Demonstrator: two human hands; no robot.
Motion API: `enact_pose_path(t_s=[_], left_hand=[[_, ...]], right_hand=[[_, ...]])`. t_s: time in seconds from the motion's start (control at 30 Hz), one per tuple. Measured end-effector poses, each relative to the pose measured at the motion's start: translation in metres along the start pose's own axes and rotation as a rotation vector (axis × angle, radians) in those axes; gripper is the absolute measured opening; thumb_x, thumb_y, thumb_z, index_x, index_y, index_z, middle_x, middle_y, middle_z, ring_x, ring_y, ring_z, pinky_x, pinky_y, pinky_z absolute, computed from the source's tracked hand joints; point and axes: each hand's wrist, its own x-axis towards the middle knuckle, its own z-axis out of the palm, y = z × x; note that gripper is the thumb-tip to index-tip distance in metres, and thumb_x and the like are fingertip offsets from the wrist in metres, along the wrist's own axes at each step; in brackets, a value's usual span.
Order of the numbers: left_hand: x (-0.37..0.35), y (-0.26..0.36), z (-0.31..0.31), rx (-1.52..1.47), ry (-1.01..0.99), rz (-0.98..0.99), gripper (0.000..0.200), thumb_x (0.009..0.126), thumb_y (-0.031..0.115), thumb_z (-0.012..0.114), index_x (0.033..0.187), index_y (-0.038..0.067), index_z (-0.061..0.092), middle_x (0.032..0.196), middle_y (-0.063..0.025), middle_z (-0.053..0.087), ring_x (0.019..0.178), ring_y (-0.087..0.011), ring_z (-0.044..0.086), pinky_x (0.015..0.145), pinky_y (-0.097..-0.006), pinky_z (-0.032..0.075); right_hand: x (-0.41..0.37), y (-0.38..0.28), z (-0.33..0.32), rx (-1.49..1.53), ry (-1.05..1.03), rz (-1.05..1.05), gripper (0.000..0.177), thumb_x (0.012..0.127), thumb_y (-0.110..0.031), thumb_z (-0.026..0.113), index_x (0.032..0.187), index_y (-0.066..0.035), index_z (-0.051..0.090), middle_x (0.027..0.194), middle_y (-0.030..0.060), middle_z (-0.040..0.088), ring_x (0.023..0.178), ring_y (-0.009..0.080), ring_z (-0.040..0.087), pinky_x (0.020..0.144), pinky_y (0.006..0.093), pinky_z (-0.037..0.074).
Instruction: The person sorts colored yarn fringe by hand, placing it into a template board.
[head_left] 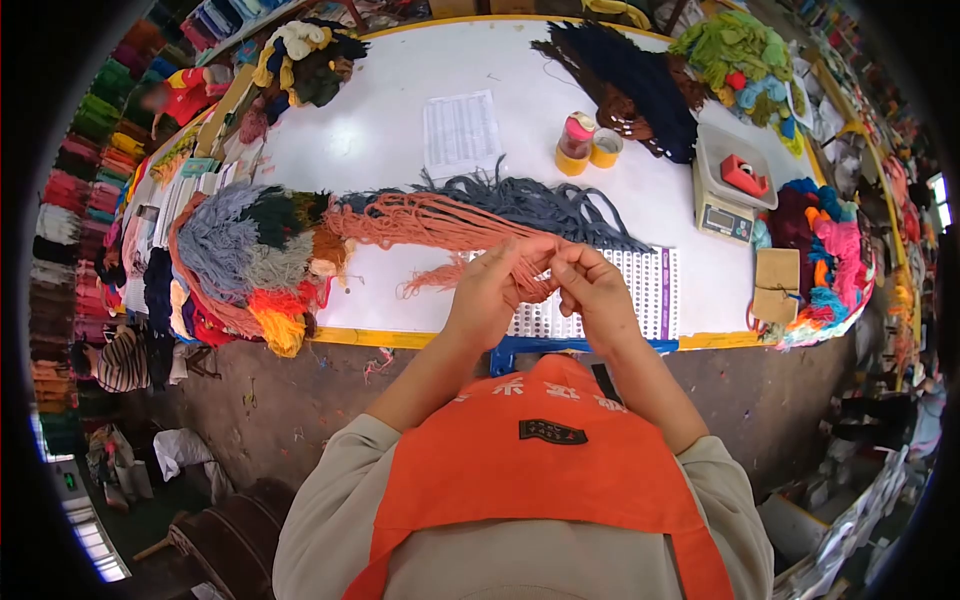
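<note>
Long salmon-pink yarn (430,217) stretches across the table from the left and ends in my hands. My left hand (490,290) is closed round the gathered strands. Fingertips pinched, my right hand (598,290) meets the left one and grips the same yarn. Under both hands lies a white card with rows of holes (645,280) and a purple edge, partly covered by them. Dark blue-grey yarn (540,205) lies just beyond the salmon strands. A loose salmon tuft (435,278) rests left of my left hand.
Mixed yarn bundles (240,250) crowd the left. A printed sheet (461,130), a pink-lidded jar (576,140) and dark yarn (640,80) lie farther back. At right stand a scale (722,218) holding a red item (745,175), a cardboard piece (777,283) and bright yarn (835,250).
</note>
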Motion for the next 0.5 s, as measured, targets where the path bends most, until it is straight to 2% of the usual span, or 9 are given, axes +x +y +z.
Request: enact_pose_path(t_s=[0.03, 0.07, 0.13, 0.27, 0.33, 0.5], left_hand=[[0.0001, -0.0004, -0.0012, 0.006, -0.043, 0.004, 0.046, 0.107, 0.027, 0.028, 0.127, -0.005, 0.055, 0.121, -0.0151, 0.059, 0.109, -0.0201, 0.06, 0.093, -0.0353, 0.051], [-0.0001, -0.0014, -0.0002, 0.006, -0.044, 0.003, 0.046, 0.107, 0.027, 0.028, 0.127, -0.005, 0.055, 0.121, -0.0151, 0.059, 0.109, -0.0201, 0.06, 0.093, -0.0353, 0.051], [-0.0011, -0.0021, 0.0041, 0.012, -0.034, -0.003, 0.049, 0.107, 0.03, 0.03, 0.128, -0.008, 0.052, 0.118, -0.0171, 0.062, 0.102, -0.0204, 0.064, 0.083, -0.0333, 0.055], [0.0016, -0.0051, -0.0016, 0.02, -0.01, -0.024, 0.049, 0.107, 0.03, 0.03, 0.128, -0.008, 0.052, 0.119, -0.0166, 0.062, 0.102, -0.0205, 0.064, 0.084, -0.0337, 0.055], [0.0017, -0.0025, 0.0027, -0.044, -0.02, -0.009, 0.045, 0.106, 0.028, 0.033, 0.126, -0.007, 0.054, 0.122, -0.0162, 0.059, 0.109, -0.0227, 0.061, 0.095, -0.0375, 0.05], [0.0048, -0.008, 0.0015, -0.014, 0.002, 0.008, 0.044, 0.106, 0.027, 0.034, 0.127, -0.006, 0.054, 0.121, -0.0153, 0.06, 0.108, -0.0221, 0.061, 0.094, -0.0371, 0.051]], right_hand=[[-0.0003, -0.0004, 0.0016, -0.127, 0.002, -0.018, 0.011, 0.094, -0.015, 0.064, 0.1, -0.005, 0.063, 0.081, -0.0014, 0.062, 0.063, 0.0032, 0.052, 0.052, 0.0196, 0.043], [0.0002, 0.0007, 0.0009, -0.127, 0.003, -0.018, 0.011, 0.094, -0.015, 0.064, 0.1, -0.005, 0.063, 0.081, -0.0014, 0.062, 0.063, 0.0032, 0.052, 0.052, 0.0196, 0.043], [0.0018, 0.004, -0.0009, -0.304, -0.055, -0.061, 0.009, 0.094, -0.014, 0.063, 0.098, -0.006, 0.063, 0.082, -0.0013, 0.061, 0.062, 0.0033, 0.051, 0.051, 0.0197, 0.043], [0.0019, 0.0019, -0.0003, -0.236, -0.032, -0.043, 0.009, 0.095, -0.014, 0.061, 0.098, -0.006, 0.062, 0.083, -0.0012, 0.062, 0.062, 0.0036, 0.052, 0.051, 0.0197, 0.043], [0.0007, -0.0026, 0.0009, 0.025, 0.027, 0.011, 0.01, 0.096, -0.015, 0.06, 0.099, -0.006, 0.062, 0.083, -0.001, 0.063, 0.063, 0.004, 0.054, 0.051, 0.0193, 0.043], [0.0026, -0.0043, 0.002, -0.057, 0.01, 0.004, 0.011, 0.096, -0.015, 0.059, 0.1, -0.006, 0.062, 0.083, -0.0009, 0.063, 0.064, 0.0041, 0.055, 0.053, 0.019, 0.044]])
